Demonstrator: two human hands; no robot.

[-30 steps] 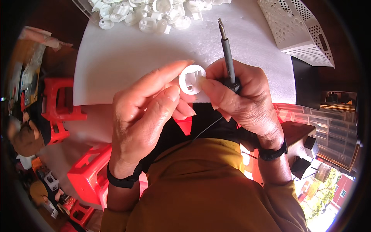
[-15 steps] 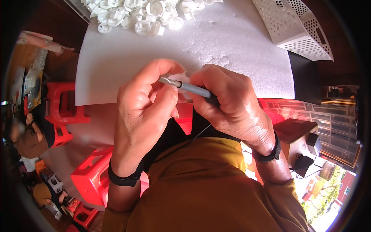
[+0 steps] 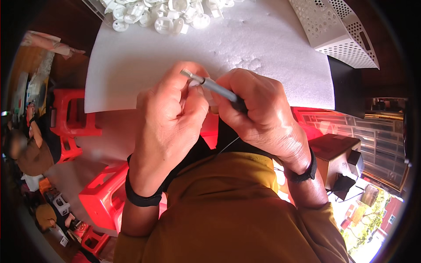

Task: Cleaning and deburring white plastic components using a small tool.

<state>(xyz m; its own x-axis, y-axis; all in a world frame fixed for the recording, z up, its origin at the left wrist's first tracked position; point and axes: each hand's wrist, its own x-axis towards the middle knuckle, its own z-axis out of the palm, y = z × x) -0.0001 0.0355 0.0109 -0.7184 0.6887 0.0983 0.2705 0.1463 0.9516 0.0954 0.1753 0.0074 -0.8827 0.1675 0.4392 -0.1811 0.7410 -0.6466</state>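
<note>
My right hand (image 3: 265, 107) is closed round the grey handle of a slim craft knife (image 3: 221, 90). Its metal tip points up and left, passing over the fingers of my left hand (image 3: 171, 118). Pinched between that hand's thumb and forefinger is a small white plastic part (image 3: 193, 83), mostly hidden by the fingers and the knife. Both hands are held close together over the near edge of a white foam sheet (image 3: 276, 57). At the far left of the sheet lies a pile of white round plastic parts (image 3: 164, 25).
A white perforated basket (image 3: 324, 33) stands at the far right. Red plastic stools (image 3: 98, 197) are on the left, where other people (image 3: 37, 153) sit farther off. A cardboard box (image 3: 331, 151) and clear plastic drawers (image 3: 372, 140) stand to the right.
My left hand has turned, and its fingers have curled in, covering more of the white part. The knife tip has shifted slightly upward; the right hand keeps its grip.
</note>
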